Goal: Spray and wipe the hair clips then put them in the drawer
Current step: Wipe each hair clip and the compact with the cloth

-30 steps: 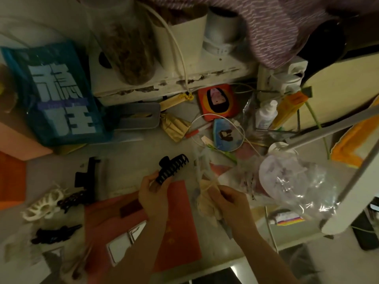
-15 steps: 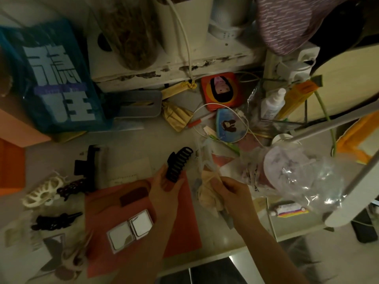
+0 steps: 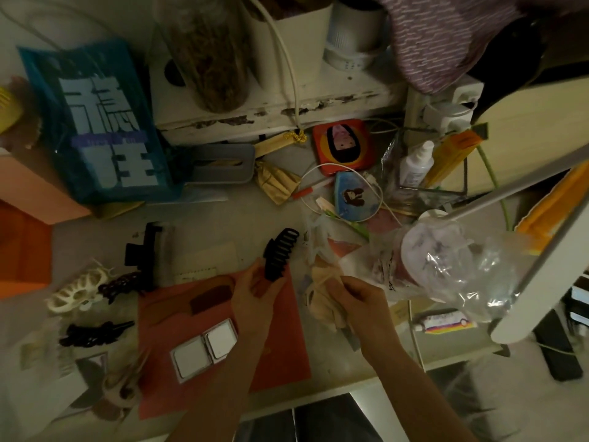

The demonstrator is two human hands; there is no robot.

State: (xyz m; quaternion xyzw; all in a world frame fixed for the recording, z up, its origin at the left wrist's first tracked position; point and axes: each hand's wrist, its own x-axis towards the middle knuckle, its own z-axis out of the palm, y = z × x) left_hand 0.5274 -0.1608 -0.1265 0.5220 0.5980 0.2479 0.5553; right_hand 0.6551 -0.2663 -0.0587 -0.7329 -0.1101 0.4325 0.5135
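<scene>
My left hand [image 3: 255, 290] grips a black claw hair clip [image 3: 279, 253] by its lower end, teeth pointing up and right, above a red mat [image 3: 280, 355]. My right hand [image 3: 357, 298] pinches a crumpled beige cloth [image 3: 322, 282] just to the right of the clip. More hair clips lie at the left of the desk: a tall black one [image 3: 145, 250], a dark brown one [image 3: 119, 283], a cream one [image 3: 75, 291] and a black one [image 3: 94, 333]. A white spray bottle [image 3: 416, 164] stands at the back right. No drawer is in view.
A blue bag [image 3: 98, 122] leans at the back left beside an orange box [image 3: 22, 247]. A white shelf [image 3: 271, 106] carries jars. Crumpled clear plastic [image 3: 459, 266], a white lamp arm [image 3: 541, 237], a cable [image 3: 322, 173] and small tins crowd the right. A white compact [image 3: 205, 349] lies on the mat.
My left hand has turned the black claw clip more upright and shifted slightly right, closer to the cloth. The right hand keeps its hold on the cloth.
</scene>
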